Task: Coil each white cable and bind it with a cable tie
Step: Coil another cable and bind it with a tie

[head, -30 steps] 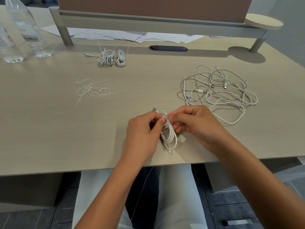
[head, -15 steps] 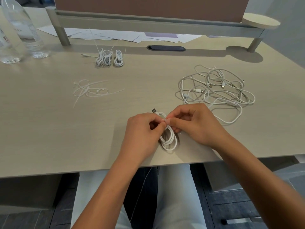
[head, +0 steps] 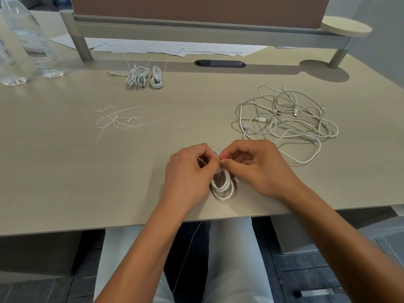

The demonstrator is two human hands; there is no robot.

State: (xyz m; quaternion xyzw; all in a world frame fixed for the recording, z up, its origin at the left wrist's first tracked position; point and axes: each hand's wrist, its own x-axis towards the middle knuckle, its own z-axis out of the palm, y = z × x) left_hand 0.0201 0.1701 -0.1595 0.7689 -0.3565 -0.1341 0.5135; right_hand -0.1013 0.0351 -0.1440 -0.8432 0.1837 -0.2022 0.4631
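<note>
Your left hand [head: 189, 171] and right hand [head: 258, 166] meet near the front edge of the surface [head: 65, 171], at about 6 o'clock in the view, over a coiled white cable [head: 223, 185] that lies on the wood between them. Your left fingers [head: 209, 159] are curled, thumb and forefinger pinching at the top of the coil; your right fingers [head: 227, 157] are curled the same way, their tips touching the left ones at the same spot. Whether a cable tie sits in that pinch is too small to tell, though a thin white strand [head: 185, 252] hangs below the surface edge toward your lap. At 2 o'clock from your hands lies a loose tangle of white cables [head: 284, 119], its nearest loop close beside your right hand. At 10 o'clock lies a scatter of cable ties [head: 119, 121], well apart from your hands. At 11 o'clock, farther back, rest two bound cable bundles [head: 145, 77] side by side, tie tails sticking up. Clear water bottles [head: 28, 40] stand at the far left, and papers [head: 175, 48] lie under the raised shelf [head: 196, 29] at 12 o'clock.
</note>
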